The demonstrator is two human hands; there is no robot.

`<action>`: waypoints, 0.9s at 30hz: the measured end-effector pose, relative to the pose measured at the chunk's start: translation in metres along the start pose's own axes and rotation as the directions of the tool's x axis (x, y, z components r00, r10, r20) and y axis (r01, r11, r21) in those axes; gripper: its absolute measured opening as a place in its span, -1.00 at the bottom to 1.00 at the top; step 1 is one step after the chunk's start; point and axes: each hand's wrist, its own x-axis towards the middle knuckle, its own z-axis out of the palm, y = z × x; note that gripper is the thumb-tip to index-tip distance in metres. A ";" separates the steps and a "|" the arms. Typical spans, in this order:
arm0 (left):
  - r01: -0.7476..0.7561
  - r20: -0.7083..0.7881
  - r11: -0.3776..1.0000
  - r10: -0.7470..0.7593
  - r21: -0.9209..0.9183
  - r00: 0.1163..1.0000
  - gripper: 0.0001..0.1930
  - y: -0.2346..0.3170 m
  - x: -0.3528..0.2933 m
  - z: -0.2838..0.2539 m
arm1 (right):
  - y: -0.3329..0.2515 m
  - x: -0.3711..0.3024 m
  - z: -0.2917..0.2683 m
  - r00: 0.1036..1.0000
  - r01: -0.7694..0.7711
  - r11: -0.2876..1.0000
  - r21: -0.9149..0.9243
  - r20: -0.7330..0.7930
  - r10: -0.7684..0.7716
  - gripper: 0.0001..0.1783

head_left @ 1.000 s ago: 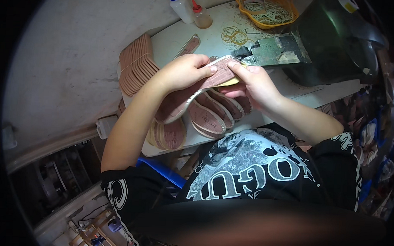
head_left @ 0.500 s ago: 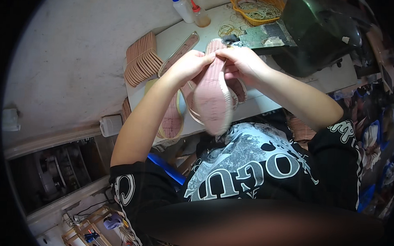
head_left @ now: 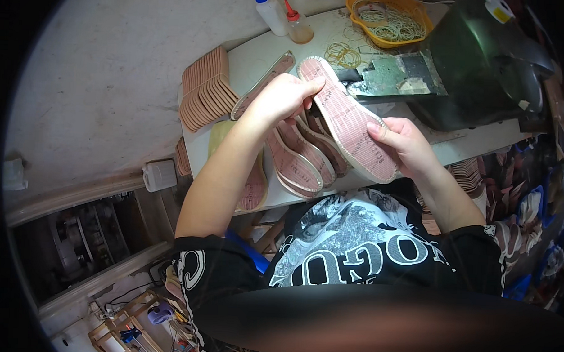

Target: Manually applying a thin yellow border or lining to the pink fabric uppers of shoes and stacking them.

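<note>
Both hands hold one pink insole [head_left: 346, 119] with a pale rim, stretched lengthwise above the white table [head_left: 261, 57]. My left hand [head_left: 285, 95] grips its far end near the toe. My right hand [head_left: 404, 143] pinches its near edge by the heel. Under the held insole lie several more pink insoles [head_left: 298, 164], fanned out on the table. A thin grey strip [head_left: 260, 85] lies just left of my left hand.
A stack of tan insole pieces [head_left: 207, 89] stands at the table's left. Two small squeeze bottles [head_left: 281, 14], an orange basket of rubber bands [head_left: 390, 18], loose rubber bands [head_left: 342, 54] and a dark green machine [head_left: 478, 65] occupy the back and right.
The held insole has swung from hanging downward to lying flat and stretched between both hands. My right hand slid down to its near end.
</note>
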 end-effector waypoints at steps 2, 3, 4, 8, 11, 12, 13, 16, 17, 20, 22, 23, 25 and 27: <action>-0.003 -0.013 1.000 0.003 0.009 1.000 -0.44 -0.001 0.010 -0.008 | -0.001 0.010 0.002 1.000 -0.002 1.000 -0.004 0.004 0.002 -0.68; -0.005 -0.033 1.000 0.005 0.015 0.999 -0.45 -0.003 0.013 -0.012 | -0.001 0.017 0.005 1.000 -0.005 1.000 -0.006 0.012 0.005 -0.68; -0.003 -0.042 1.000 0.003 0.012 0.999 -0.45 -0.008 0.017 -0.015 | 0.000 0.023 0.014 1.000 0.023 0.999 0.033 -0.013 -0.023 -0.68; -0.257 -0.149 0.932 0.225 -0.254 0.963 -0.57 -0.041 0.017 -0.014 | 0.016 0.043 0.033 0.996 0.088 0.996 -0.018 0.032 -0.087 -0.67; -0.313 -0.253 0.855 0.222 -0.413 0.942 -0.67 -0.047 -0.030 -0.004 | 0.023 0.028 0.062 0.991 0.080 0.975 -0.208 0.125 -0.055 -0.71; -0.309 -0.247 0.856 0.221 -0.413 0.943 -0.67 -0.057 -0.038 -0.006 | 0.029 0.027 0.066 0.987 0.104 0.969 -0.224 0.146 -0.072 -0.71; -0.313 -0.207 0.790 0.238 -0.527 0.949 -0.68 -0.073 -0.051 -0.010 | 0.035 0.025 0.070 0.981 0.120 0.964 -0.239 0.179 -0.078 -0.72; -0.346 -0.313 0.667 0.175 -0.660 0.933 -0.67 -0.079 -0.080 0.015 | 0.041 0.031 0.075 0.974 0.025 0.971 -0.236 0.224 0.029 -0.71; -0.396 -0.432 0.623 0.102 -0.674 0.896 -0.64 -0.078 -0.086 0.025 | 0.044 0.033 0.076 0.965 0.026 0.967 -0.254 0.258 0.042 -0.72; -0.415 -0.500 0.764 0.140 -0.494 0.855 -0.53 -0.130 -0.084 0.030 | 0.054 0.037 0.075 0.961 0.100 0.919 -0.380 0.278 0.010 -0.64; -0.225 -0.668 0.966 0.083 -0.129 0.740 -0.38 -0.142 -0.089 0.024 | 0.069 0.048 0.065 0.960 0.256 0.782 -0.568 0.243 -0.138 -0.54; -0.226 -0.670 0.966 0.084 -0.128 0.738 -0.38 -0.147 -0.091 0.028 | 0.071 0.052 0.060 0.926 0.370 0.580 -0.726 0.240 -0.290 -0.42; 0.461 -0.688 0.629 0.169 0.626 0.705 -0.22 -0.174 -0.100 0.038 | 0.065 0.049 0.059 0.977 0.212 0.288 -0.934 0.196 -0.085 -0.21; 0.442 -0.665 0.666 0.110 0.601 0.738 -0.10 -0.191 -0.102 0.048 | 0.075 0.049 0.052 0.997 0.077 -0.068 -0.995 0.076 0.022 -0.13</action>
